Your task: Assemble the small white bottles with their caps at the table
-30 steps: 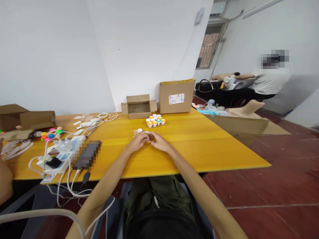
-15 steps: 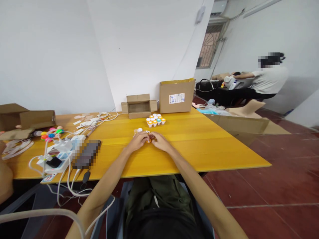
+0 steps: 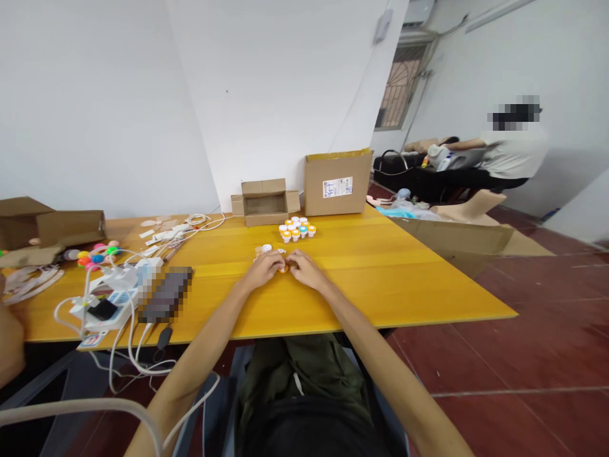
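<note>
My left hand [image 3: 263, 268] and my right hand [image 3: 303, 268] meet at the middle of the yellow table [image 3: 380, 279], fingers pinched together on a small orange piece [image 3: 284, 269] between them. Most of that piece is hidden by my fingers. Just beyond my left hand lie a few small white and orange parts [image 3: 264, 249]. Farther back stands a cluster of several small white cups with orange and blue caps [image 3: 297, 230].
Two cardboard boxes, a small open one [image 3: 265, 202] and a taller one [image 3: 337, 183], stand at the far edge. Chargers, white cables [image 3: 114, 285], a dark device [image 3: 166, 295] and coloured balls [image 3: 95, 257] crowd the left side. Another person [image 3: 511, 152] works at the back right.
My hands stay pinched on the small piece with only slight finger movement. The person at the back right has shifted a little.
</note>
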`<state>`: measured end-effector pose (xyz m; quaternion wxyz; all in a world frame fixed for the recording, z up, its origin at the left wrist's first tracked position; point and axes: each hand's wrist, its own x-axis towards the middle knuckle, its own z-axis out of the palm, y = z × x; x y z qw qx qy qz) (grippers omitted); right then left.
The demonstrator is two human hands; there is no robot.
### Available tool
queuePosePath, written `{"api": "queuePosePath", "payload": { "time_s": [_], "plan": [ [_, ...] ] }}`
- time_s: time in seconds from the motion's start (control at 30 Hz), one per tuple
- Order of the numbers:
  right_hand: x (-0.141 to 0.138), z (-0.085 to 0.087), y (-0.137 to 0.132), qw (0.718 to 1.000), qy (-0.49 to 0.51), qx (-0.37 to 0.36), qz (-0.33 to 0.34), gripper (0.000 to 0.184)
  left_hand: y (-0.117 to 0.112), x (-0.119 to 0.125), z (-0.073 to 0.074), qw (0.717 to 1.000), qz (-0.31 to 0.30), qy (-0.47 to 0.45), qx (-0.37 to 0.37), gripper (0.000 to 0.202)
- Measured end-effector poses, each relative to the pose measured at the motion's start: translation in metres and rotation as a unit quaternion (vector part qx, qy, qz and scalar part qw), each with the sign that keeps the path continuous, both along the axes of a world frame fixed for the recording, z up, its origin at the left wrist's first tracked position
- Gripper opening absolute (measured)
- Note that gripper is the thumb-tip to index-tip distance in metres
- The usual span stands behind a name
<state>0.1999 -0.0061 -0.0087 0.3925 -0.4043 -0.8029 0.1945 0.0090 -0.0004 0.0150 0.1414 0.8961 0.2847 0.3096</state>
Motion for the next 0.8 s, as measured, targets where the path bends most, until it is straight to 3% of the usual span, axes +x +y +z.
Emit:
{"api": "queuePosePath", "payload": {
  "time_s": [0.43,0.8],
  "plan": [
    [-0.0022,-0.0073,0.0034,0.998,0.009,0.057,0.017,0.036,0.0042,-0.0028,-0.0045,1.000,-0.003,-0.002,0.001,0.024],
    [-0.0001,-0.0090,0.0063,0.999,0.032,0.025,-0.014,0.030,0.0057,-0.0026,-0.0059,1.000,0.002,0.003,0.005,0.022]
  ]
}}
